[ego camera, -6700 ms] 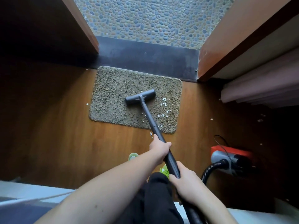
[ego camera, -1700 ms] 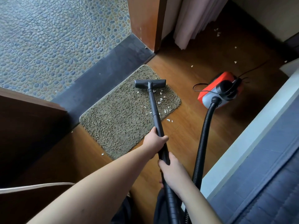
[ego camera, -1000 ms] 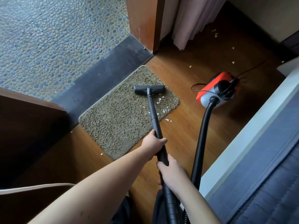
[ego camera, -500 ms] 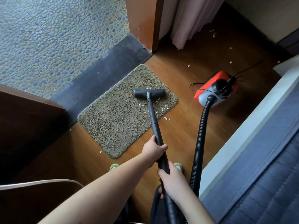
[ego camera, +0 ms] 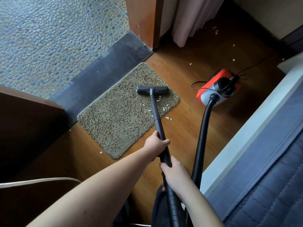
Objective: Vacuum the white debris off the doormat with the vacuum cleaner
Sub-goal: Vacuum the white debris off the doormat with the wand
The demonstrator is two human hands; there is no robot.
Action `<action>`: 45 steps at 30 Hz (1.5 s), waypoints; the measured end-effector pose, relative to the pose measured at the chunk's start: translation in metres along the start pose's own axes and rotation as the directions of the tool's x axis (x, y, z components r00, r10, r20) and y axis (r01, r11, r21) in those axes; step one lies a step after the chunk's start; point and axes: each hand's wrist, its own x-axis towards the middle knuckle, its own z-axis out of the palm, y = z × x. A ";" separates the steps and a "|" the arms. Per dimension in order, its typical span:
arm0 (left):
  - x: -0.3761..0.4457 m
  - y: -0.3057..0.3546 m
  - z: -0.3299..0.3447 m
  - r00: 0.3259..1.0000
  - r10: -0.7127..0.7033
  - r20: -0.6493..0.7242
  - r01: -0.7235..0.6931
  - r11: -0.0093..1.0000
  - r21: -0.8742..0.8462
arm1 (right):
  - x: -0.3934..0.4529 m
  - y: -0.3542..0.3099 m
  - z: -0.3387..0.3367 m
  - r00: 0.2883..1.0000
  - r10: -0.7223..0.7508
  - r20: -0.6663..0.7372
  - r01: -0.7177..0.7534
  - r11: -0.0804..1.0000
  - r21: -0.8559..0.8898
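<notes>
Far off to the left of both hands lies pebbled tile [ego camera: 49,38], edged by a dark threshold strip [ego camera: 101,68]. The doormat [ego camera: 118,118] sits on the wooden floor [ego camera: 185,74], ahead and to the left of the left hand [ego camera: 156,145]. That hand has its fingers curled round the black wand [ego camera: 155,115], higher up the shaft than the right hand [ego camera: 173,172], which grips the same wand just behind it, nearer the body. Straight ahead of the hands, the brush head [ego camera: 152,90] rests on the far right part of the mat. The white debris [ego camera: 164,108] lies scattered on the mat between the head and the hands, on either side of the wand, with a few flakes just off the mat's edge on the floor. To the right of the right hand a ribbed black hose [ego camera: 200,145] runs up to the red vacuum cleaner [ego camera: 218,87], which stands well ahead on the floor. Furthest right is a bed [ego camera: 270,177] with a dark blue cover.
</notes>
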 end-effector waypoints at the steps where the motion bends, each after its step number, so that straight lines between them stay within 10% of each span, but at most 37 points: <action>1: 0.002 0.003 -0.002 1.000 0.004 -0.002 -0.004 1.000 0.007 | 0.002 -0.003 0.000 1.000 0.000 0.000 0.000 1.000 0.007; 45: -0.017 -0.032 -0.039 0.996 0.055 0.063 -0.062 0.992 0.107 | 0.012 0.024 0.089 0.990 0.098 -0.100 -0.084 0.988 0.133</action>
